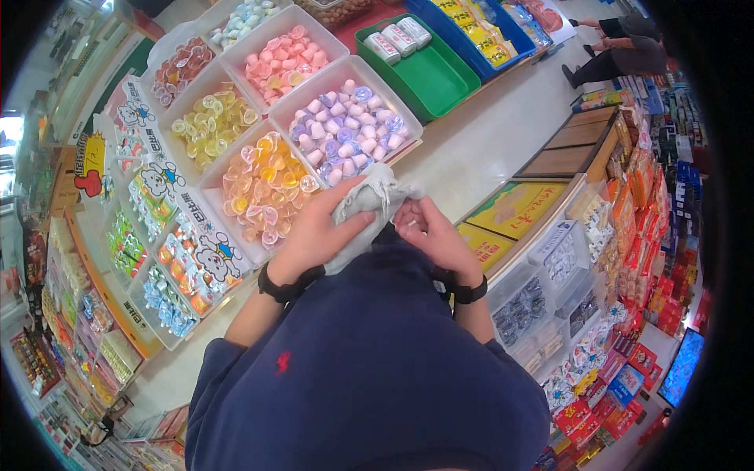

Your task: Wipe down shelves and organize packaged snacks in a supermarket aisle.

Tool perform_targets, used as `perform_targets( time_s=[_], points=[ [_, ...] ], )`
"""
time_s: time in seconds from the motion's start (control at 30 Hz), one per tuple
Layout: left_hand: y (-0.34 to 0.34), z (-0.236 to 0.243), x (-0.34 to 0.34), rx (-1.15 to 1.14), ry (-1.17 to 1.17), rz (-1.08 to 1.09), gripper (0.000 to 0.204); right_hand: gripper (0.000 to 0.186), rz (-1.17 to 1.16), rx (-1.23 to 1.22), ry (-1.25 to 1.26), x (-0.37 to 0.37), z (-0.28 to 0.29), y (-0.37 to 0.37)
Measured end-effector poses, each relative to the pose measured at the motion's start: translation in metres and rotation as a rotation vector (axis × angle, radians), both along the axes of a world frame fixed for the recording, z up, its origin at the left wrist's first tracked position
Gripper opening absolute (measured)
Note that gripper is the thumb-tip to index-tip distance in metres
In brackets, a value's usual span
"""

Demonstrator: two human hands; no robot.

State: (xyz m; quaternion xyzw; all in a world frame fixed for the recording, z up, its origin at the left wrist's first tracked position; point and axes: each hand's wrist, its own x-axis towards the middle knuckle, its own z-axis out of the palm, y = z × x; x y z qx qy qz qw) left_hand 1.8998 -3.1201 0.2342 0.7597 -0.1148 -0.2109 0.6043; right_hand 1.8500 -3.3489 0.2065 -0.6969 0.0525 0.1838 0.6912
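A crumpled light grey cloth (373, 196) is bunched in front of my body, by the near edge of the candy display. My left hand (318, 231) grips it, with the thumb lying across its front. At the cloth's right edge, the curled fingers of my right hand (434, 235) pinch a bit of it; the fingertips are partly hidden. Just beyond the cloth stands a bin of purple and pink jelly cups (345, 129). Orange jelly cups (267, 184) fill the bin left of it.
Bins of yellow jelly cups (214, 129) and pink ones (287, 63) lie farther back. A green tray (440, 82) holds a few white packages, next to a blue tray (503, 67). Clear candy boxes (522, 310) line the right shelf. Another person (628, 55) stands far right.
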Motion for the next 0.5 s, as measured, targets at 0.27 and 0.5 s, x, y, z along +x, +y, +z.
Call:
perform_targets(
  time_s=[0.27, 0.5],
  points=[
    [-0.028, -0.030, 0.012, -0.035, 0.169, 0.290, 0.038, 0.030, 0.229, -0.034, -0.021, 0.078, -0.025, -0.035],
    [-0.020, -0.050, -0.003, -0.100, 0.085, 0.755, 0.030, 0.030, 0.504, 0.044, -0.085, 0.148, -0.049, -0.014]
  ],
)
